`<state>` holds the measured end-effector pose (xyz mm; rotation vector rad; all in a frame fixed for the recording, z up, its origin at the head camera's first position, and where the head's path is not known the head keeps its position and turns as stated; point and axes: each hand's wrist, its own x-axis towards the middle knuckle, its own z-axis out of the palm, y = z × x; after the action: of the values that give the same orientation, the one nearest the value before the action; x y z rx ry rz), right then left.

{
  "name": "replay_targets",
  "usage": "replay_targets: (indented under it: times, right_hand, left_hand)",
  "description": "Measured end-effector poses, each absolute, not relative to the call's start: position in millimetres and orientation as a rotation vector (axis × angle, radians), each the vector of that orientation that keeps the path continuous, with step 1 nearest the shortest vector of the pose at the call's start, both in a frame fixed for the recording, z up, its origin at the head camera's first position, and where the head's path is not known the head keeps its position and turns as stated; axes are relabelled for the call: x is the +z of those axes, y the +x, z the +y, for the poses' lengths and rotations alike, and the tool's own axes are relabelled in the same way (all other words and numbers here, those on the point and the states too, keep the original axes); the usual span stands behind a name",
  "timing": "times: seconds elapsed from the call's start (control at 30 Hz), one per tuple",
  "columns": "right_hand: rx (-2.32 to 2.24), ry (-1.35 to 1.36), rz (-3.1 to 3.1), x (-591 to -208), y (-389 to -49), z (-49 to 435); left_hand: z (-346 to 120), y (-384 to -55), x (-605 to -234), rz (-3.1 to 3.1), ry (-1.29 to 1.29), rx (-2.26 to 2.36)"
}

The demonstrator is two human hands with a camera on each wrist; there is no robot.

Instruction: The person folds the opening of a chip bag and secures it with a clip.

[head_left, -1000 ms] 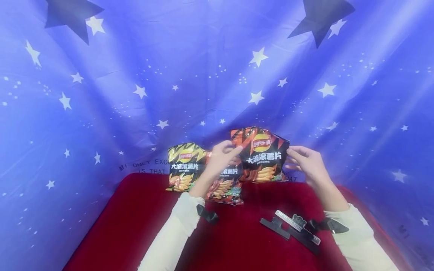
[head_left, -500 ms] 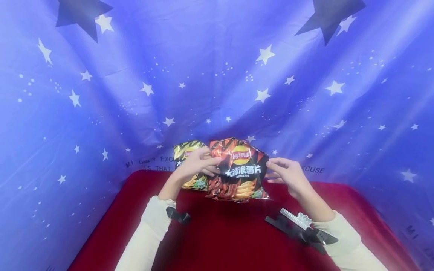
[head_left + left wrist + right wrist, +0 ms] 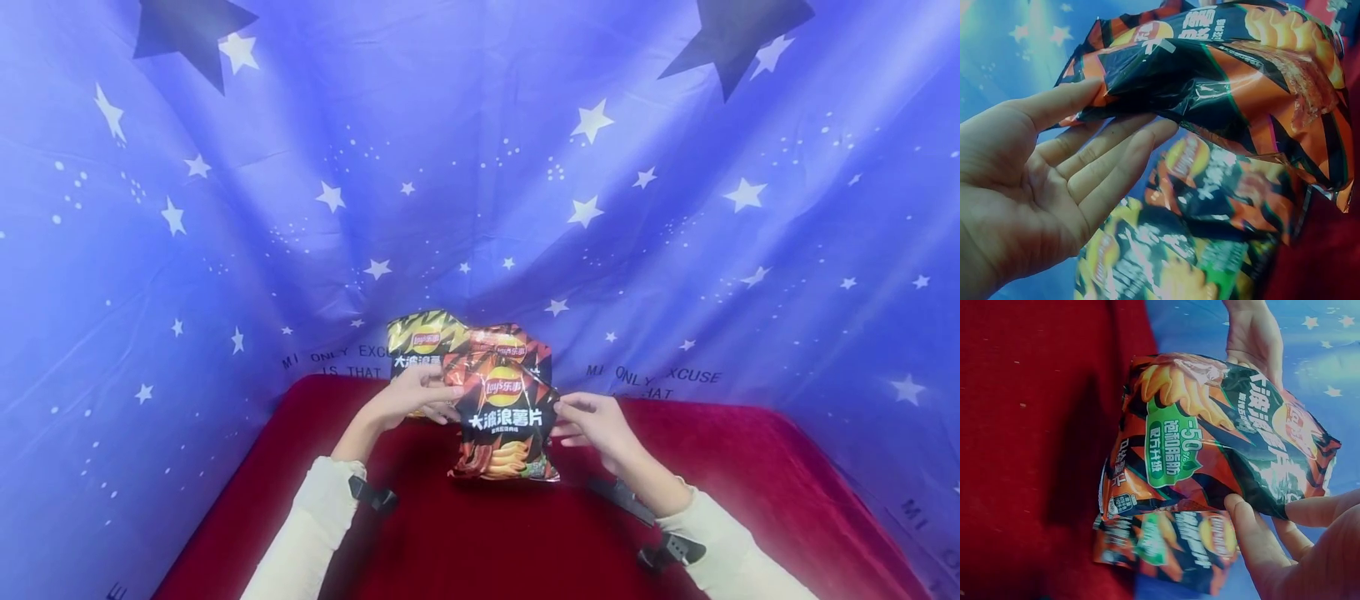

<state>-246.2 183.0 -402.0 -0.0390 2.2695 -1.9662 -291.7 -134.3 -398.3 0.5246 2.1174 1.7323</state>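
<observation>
Upright between both hands is an orange-red and black bag of potato chips [image 3: 504,429]. My left hand [image 3: 408,396] pinches its left edge, thumb in front and fingers behind, as the left wrist view shows. At the right edge, my right hand [image 3: 600,429] grips it between thumb and fingers. Behind it stands a second red chip bag [image 3: 531,343], mostly covered. A yellow and black chip bag [image 3: 427,323] stands to the left of that one, partly hidden by my left hand. In the left wrist view the held bag [image 3: 1254,94] is creased at its side.
Dark clips [image 3: 624,498] lie on the red cloth-covered table [image 3: 712,467], partly hidden by my right forearm. A blue curtain [image 3: 480,150] with white stars hangs directly behind the bags. Black straps are around both wrists.
The held bag has come left and down, nearer to me, from beside the red bag to in front of it. Both hands moved with it, and my right forearm now covers most of the clips.
</observation>
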Motion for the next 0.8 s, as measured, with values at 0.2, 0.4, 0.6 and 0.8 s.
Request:
replay_targets:
  times: [0.2, 0.4, 0.6, 0.8]
  right_hand:
    - [-1.954, 0.059, 2.264, -422.5, -249.7, 178.4]
    - [-1.933, 0.081, 2.299, -434.0, -250.9, 178.2]
    - [-1.920, 0.073, 2.331, -441.1, -254.8, 179.7]
    - [-1.918, 0.010, 2.412, -442.0, -259.6, 182.5]
  left_hand:
    - [-137.4, -300.9, -418.9, 2.066, 0.521, 1.722]
    - [-138.1, -305.7, -429.8, 2.051, 0.507, 1.709]
    - [-136.0, -308.1, -435.1, 2.056, 0.497, 1.705]
    - [-131.6, -309.3, -427.5, 2.200, 0.447, 1.716]
